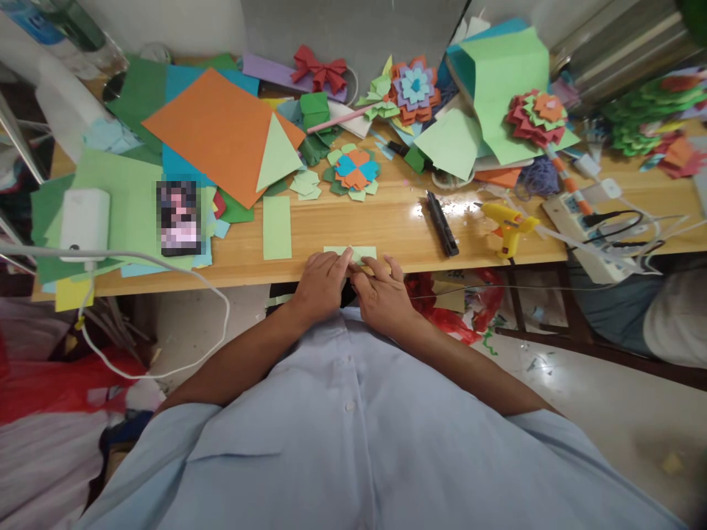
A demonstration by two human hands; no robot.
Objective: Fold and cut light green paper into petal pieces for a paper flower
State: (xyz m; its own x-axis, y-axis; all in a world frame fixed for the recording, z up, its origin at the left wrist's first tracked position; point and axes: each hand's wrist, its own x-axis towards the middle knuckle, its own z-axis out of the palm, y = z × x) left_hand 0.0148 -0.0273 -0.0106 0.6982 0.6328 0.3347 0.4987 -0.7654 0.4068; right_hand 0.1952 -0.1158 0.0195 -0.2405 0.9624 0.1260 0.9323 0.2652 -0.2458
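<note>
At the table's front edge lies a small light green paper strip [364, 252], partly covered by my fingers. My left hand [325, 283] presses on it from the left, its index finger stretched toward the strip's middle. From the right, my right hand [384, 291] rests on the same strip with bent fingers close to my left fingertips. A second light green paper rectangle [277, 227] lies flat to the left of my hands. Behind the hands is a paper flower [356, 171] with orange and blue petals and green leaves.
To the right lie a black pen-like tool [442, 224], a yellow glue gun [511, 224] and a power strip [588, 235] with cables. Orange paper [215, 132], a phone [180, 218] and a white charger [85, 223] with a looping cable are left. Paper flowers line the back.
</note>
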